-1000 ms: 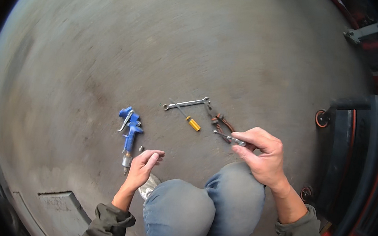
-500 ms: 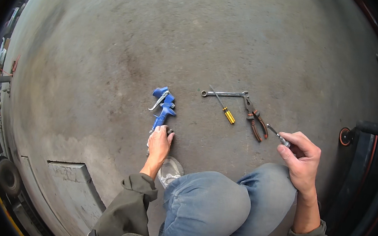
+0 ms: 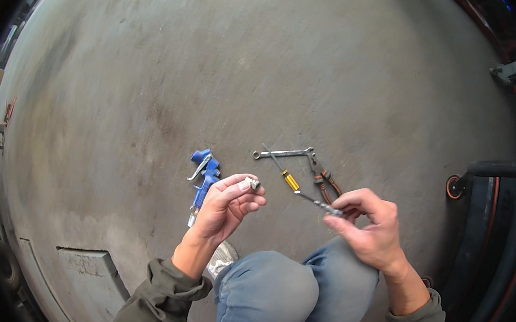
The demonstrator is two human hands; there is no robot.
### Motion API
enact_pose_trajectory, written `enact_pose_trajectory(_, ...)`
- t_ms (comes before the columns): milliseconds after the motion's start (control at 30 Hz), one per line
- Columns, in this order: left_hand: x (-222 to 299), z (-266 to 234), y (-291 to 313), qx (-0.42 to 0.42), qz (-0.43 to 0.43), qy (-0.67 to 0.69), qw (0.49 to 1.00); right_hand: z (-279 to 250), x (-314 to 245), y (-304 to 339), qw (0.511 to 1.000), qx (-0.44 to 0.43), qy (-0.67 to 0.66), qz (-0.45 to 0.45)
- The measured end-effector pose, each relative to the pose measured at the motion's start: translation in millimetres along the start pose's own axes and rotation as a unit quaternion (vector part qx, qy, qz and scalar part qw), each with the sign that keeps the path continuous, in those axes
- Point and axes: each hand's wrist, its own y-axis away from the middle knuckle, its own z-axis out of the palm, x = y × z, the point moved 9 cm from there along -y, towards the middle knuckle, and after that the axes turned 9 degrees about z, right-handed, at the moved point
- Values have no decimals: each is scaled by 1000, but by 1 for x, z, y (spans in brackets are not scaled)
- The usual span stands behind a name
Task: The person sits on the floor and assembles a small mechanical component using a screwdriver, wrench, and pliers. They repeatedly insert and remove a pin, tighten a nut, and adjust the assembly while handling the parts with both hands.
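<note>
Olive-green jacket sleeves, blue jeans, apparently a grey shoe; bare hands [image 3: 302,218].

The spray gun [image 3: 204,174] is bright blue with a silvery trigger. The screwdriver [image 3: 289,180] has a yellow handle with dark bands. The wrench [image 3: 283,153] is plain silver, and the pliers [image 3: 326,185] have dark handles edged in orange-red. The small nut [image 3: 252,184] is pale grey metal. The concrete floor [image 3: 279,70] is mottled grey-brown. The jeans [image 3: 282,294] are faded blue, the sleeves [image 3: 158,294] olive green.
</note>
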Motion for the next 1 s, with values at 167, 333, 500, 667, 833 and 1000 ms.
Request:
enact_pose_trajectory(167,6,53,6,-65,-27,61,996,11,-35,-6,997,-11,32,-67)
enact_pose_trajectory(333,6,65,12,-42,-2,-51,998,11,-35,-3,996,18,22,-81)
enact_pose_trajectory(500,8,83,15,-91,65,-189,976,18,-33,1,997,12,-15,-78)
enact_pose_trajectory(667,1,95,13,-77,72,-167,980,15,-25,-2,996,9,-82,-42)
enact_pose_trajectory(833,3,99,16,-91,91,-178,976,19,-6,-4,981,-33,-173,77)
enact_pose_trajectory(1000,8,101,19,-79,121,-208,968,22,8,-7,953,-66,-270,120)
